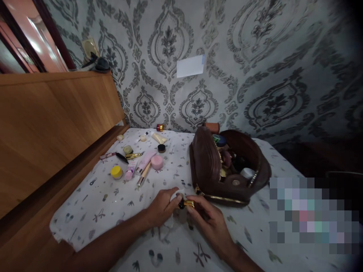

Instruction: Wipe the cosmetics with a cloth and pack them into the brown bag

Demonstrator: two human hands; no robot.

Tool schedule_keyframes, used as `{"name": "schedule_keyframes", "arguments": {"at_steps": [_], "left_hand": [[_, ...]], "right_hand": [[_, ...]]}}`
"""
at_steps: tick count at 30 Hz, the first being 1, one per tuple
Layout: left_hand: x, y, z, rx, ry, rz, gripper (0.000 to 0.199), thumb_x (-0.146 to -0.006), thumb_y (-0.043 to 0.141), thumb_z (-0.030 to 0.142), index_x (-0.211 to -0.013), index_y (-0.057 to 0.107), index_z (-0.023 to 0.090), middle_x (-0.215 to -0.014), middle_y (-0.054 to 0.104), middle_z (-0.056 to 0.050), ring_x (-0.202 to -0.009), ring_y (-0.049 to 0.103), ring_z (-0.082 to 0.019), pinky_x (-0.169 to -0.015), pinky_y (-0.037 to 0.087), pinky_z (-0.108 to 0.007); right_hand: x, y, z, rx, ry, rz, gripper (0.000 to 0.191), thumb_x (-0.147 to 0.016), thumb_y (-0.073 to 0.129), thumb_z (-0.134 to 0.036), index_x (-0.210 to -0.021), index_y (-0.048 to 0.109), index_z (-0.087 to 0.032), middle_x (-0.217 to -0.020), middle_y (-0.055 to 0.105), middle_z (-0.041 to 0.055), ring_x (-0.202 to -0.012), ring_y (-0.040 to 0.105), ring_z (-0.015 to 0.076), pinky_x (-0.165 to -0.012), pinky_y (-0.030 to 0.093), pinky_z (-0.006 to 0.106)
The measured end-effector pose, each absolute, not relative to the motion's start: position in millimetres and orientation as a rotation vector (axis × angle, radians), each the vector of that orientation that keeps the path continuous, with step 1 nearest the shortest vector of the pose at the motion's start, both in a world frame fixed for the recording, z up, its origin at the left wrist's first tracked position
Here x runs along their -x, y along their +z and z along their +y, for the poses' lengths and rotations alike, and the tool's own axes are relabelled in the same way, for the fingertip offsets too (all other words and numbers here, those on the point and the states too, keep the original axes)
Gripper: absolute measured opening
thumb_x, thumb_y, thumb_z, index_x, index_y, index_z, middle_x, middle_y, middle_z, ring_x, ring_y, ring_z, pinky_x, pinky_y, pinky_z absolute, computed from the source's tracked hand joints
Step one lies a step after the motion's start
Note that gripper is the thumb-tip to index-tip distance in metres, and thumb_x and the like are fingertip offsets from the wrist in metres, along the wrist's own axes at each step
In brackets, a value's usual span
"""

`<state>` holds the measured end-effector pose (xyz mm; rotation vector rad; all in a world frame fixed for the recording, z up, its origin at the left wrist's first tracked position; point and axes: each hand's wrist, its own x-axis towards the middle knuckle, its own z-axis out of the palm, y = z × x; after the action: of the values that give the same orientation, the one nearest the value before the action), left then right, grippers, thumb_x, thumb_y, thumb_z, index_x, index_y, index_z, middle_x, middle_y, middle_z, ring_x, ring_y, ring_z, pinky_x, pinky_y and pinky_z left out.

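Note:
Near the front middle of the patterned cloth (87, 223), both hands meet at a small black and gold item (188, 203). My left hand (163, 207) is closed around a white tissue (178, 194) and touches the item's black end. The fingers of my right hand (211, 223) pinch its gold end. Just behind my right hand stands an open brown bag (207, 158) with jars and other small things inside, among them a white-lidded one (247, 173).
Left of the bag lie a yellow jar (116, 172), a pink jar (157, 162), a black-lidded jar (161, 148), several tubes and a brush (144, 174). A wooden panel (59, 113) borders the left side. Patterned wallpaper (170, 45) rises behind.

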<state>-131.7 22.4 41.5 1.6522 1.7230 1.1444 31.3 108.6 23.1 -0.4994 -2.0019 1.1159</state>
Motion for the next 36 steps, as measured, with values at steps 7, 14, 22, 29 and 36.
{"name": "schedule_keyframes", "arguments": {"at_steps": [7, 14, 22, 29, 36], "left_hand": [[134.8, 39.7, 21.1, -1.703, 1.075, 1.796, 0.039, -0.098, 0.031, 0.047, -0.084, 0.055, 0.018, -0.071, 0.057, 0.000, -0.068, 0.052, -0.015, -0.068, 0.041, -0.027], [130.4, 40.3, 20.6, -1.310, 1.253, 1.887, 0.053, -0.091, 0.035, 0.061, -0.076, 0.060, 0.017, -0.069, 0.060, -0.002, -0.072, 0.055, -0.019, -0.072, 0.044, -0.031], [126.7, 52.7, 27.0, -0.739, 1.398, 1.733, 0.061, -0.073, 0.050, 0.077, -0.075, 0.061, 0.017, -0.053, 0.053, 0.003, -0.048, 0.051, -0.016, -0.047, 0.041, -0.027], [115.9, 79.9, 36.8, -1.096, 1.371, 1.823, 0.048, -0.087, 0.047, 0.063, -0.088, 0.063, 0.018, -0.056, 0.057, 0.003, -0.052, 0.054, -0.016, -0.054, 0.047, -0.027], [114.6, 115.7, 72.7, -2.552, 0.861, 1.896, 0.043, -0.092, 0.039, 0.020, -0.133, 0.053, 0.024, -0.090, 0.065, -0.004, -0.076, 0.064, -0.017, -0.063, 0.049, -0.024]], "right_hand": [[-30.8, 18.3, 108.3, 0.488, 1.154, -2.018, 0.023, -0.089, 0.060, -0.037, -0.099, 0.070, -0.019, -0.085, 0.073, 0.0055, -0.073, 0.068, 0.0180, -0.069, 0.056, 0.026], [-30.2, 27.9, 104.1, 0.442, 1.177, -2.019, 0.021, -0.090, 0.060, -0.035, -0.098, 0.070, -0.019, -0.086, 0.072, 0.0059, -0.076, 0.067, 0.0180, -0.068, 0.053, 0.025], [-35.5, 43.2, 98.3, 0.427, 1.172, -1.980, 0.021, -0.091, 0.058, -0.036, -0.097, 0.069, -0.018, -0.082, 0.069, 0.0046, -0.074, 0.064, 0.0168, -0.070, 0.051, 0.026], [-66.4, 93.2, 115.0, 0.385, 1.000, -1.842, 0.019, -0.093, 0.054, -0.033, -0.096, 0.065, -0.018, -0.080, 0.065, 0.0030, -0.069, 0.060, 0.0138, -0.064, 0.049, 0.024], [-107.6, 145.4, 168.8, 0.609, 0.876, -1.488, 0.021, -0.091, 0.060, -0.037, -0.102, 0.064, -0.019, -0.081, 0.065, 0.0011, -0.064, 0.062, 0.0119, -0.058, 0.051, 0.023]]}}
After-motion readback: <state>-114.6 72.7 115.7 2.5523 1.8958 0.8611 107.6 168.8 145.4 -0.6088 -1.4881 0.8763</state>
